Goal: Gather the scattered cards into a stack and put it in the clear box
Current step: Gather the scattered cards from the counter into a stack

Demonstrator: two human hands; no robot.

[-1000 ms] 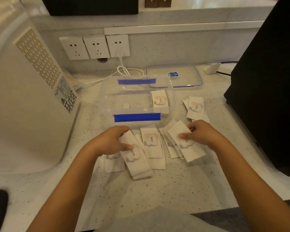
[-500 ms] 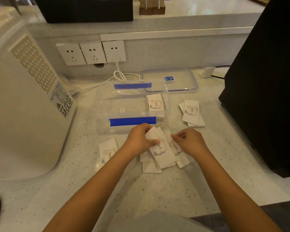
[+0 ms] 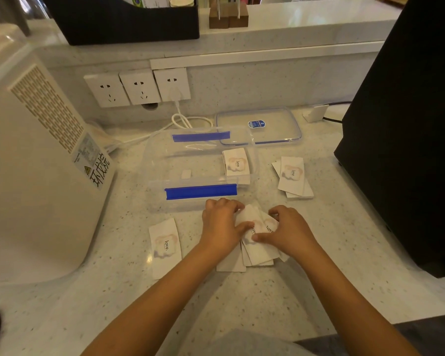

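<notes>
Pale speckled stone forms the counter (image 3: 242, 304), smooth and faintly glossy, with two bare forearms reaching across it from the near edge. The left hand (image 3: 220, 227) and right hand (image 3: 288, 231) are drawn close together, fingers curled and pressed down on a loose, fanned bunch of cards (image 3: 257, 249) that lies flat on the stone between them. The cards are thin white rectangles, slightly glossy, each printed with a soft pink cloud and the word "love". To square this bunch well, it seems best to push the long edges inward with both palms, then tap one short end on the counter so nothing slips out. One single card (image 3: 165, 247) lies just left of the hands, still apart from the bunch. Just beyond the hands sits the clear box (image 3: 165, 160), a shallow rounded rectangle of transparent plastic with blue clip strips on its near and far rims; a few cards (image 3: 237, 164) already lie in its right end. Right of the box, another small pile (image 3: 292, 177) waits on the stone. Farther back rests the box's flat clear lid (image 3: 275, 132), near the wall sockets (image 3: 139, 86).
</notes>
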